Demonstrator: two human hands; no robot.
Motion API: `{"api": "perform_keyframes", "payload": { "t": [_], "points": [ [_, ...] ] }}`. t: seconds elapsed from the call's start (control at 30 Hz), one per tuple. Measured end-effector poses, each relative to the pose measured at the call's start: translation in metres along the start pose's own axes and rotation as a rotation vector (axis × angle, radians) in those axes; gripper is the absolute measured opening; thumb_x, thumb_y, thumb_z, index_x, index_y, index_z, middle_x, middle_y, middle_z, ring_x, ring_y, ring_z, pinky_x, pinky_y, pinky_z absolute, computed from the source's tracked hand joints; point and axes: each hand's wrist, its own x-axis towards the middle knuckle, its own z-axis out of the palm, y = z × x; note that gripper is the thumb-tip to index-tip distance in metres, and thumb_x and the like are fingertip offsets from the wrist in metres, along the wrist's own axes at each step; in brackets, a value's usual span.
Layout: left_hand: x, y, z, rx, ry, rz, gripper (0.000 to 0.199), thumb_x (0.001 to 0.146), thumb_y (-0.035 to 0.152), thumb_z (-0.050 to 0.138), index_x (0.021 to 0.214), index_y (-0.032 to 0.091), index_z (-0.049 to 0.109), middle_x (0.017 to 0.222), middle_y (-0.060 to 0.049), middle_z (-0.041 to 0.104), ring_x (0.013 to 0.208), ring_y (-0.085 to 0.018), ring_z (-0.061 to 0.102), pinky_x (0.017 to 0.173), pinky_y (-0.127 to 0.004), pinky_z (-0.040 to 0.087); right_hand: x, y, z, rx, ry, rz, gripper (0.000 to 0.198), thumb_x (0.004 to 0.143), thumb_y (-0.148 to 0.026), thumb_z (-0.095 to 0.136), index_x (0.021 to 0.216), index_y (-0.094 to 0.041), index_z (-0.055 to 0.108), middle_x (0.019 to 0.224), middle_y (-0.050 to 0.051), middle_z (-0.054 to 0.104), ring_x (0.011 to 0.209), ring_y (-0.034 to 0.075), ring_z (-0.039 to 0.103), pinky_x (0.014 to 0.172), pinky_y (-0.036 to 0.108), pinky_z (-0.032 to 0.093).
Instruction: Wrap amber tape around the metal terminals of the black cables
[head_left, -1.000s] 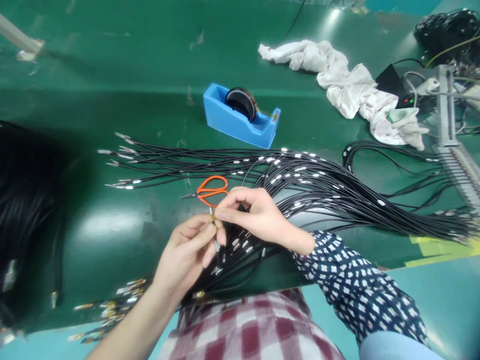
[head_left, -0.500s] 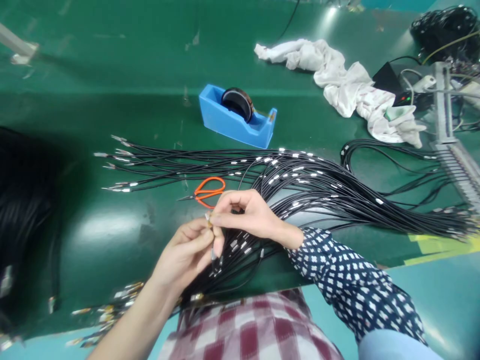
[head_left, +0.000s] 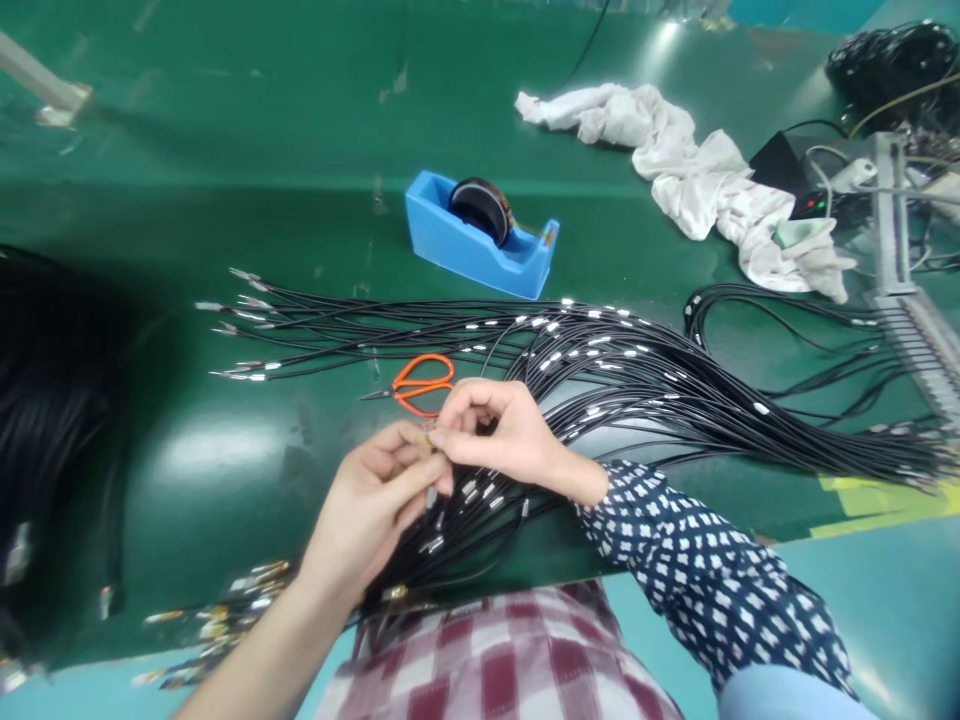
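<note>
My left hand (head_left: 382, 490) is closed in a pinch around the end of a black cable, whose grey sleeve (head_left: 431, 497) shows just below the fingers. My right hand (head_left: 491, 430) pinches at the tip of that cable end, its thumb and forefinger touching the left fingertips. A small amber-coloured bit (head_left: 430, 440) shows between the two hands; the fingers hide most of it. Beneath and beside my hands lies a bundle of black cables (head_left: 645, 370) with white labels. Orange-handled scissors (head_left: 421, 385) lie just beyond my hands.
A blue tape dispenser (head_left: 480, 245) with a roll of amber tape stands further back on the green table (head_left: 300, 130). Crumpled white cloth (head_left: 690, 180) lies at the back right. More black cables (head_left: 52, 420) are at the left, and cable ends (head_left: 225, 620) lie near the front edge.
Both hands stay together at the cable end. The left fingers have shifted slightly up and right, and the white tip seen before is now mostly covered. The whole view has shifted slightly.
</note>
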Motion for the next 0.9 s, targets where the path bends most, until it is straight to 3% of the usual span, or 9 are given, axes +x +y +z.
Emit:
{"api": "perform_keyframes", "payload": {
  "t": [0.1,0.37,0.53,0.7,0.9],
  "points": [
    [0.0,0.001,-0.002,0.029,0.037,0.017,0.023,0.072,0.026,0.079,0.073,0.015,0.058,0.058,0.0,0.066,0.035,0.001,0.03,0.035,-0.013,0.016,0.0,-0.002,-0.002,-0.014,-0.021,-0.03,0.015,0.077,-0.028,0.073,0.076,-0.014,0.066,0.072,-0.001,0.059,0.055,0.007,0.045,0.051,0.022,0.036],
    [0.002,0.002,-0.007,0.003,-0.059,-0.011,0.024,0.074,0.029,0.077,0.075,0.015,0.057,0.057,-0.001,0.068,0.029,-0.001,0.036,0.032,-0.013,0.017,0.008,0.011,-0.006,0.123,-0.11,0.049,0.023,0.073,-0.034,0.078,0.078,-0.014,0.068,0.066,-0.003,0.057,0.055,0.006,0.042,0.049,0.02,0.035],
    [0.005,-0.003,-0.01,-0.055,-0.179,-0.064,0.025,0.072,0.031,0.079,0.077,0.014,0.062,0.056,-0.003,0.07,0.029,-0.002,0.037,0.03,-0.014,0.02,0.014,0.015,-0.012,0.205,-0.312,0.031,0.024,0.075,-0.035,0.077,0.088,-0.016,0.071,0.082,0.001,0.062,0.069,0.009,0.055,0.061,0.022,0.046],
    [0.008,-0.006,-0.01,-0.136,-0.308,-0.128,0.022,0.072,0.031,0.08,0.074,0.014,0.065,0.054,-0.005,0.07,0.028,-0.001,0.034,0.029,-0.013,0.016,0.018,0.011,-0.021,0.13,-0.43,-0.047,0.011,0.076,-0.025,0.076,0.079,-0.016,0.07,0.083,-0.001,0.056,0.065,0.007,0.048,0.059,0.021,0.042],
    [0.011,-0.003,-0.008,-0.237,-0.292,-0.146,0.021,0.071,0.028,0.082,0.068,0.013,0.067,0.053,-0.003,0.068,0.032,-0.001,0.039,0.039,-0.012,0.035,0.016,0.004,-0.019,-0.019,-0.388,-0.14,0.009,0.088,-0.024,0.064,0.085,-0.015,0.067,0.087,0.002,0.058,0.079,0.011,0.055,0.073,0.025,0.046]
  ]
}}
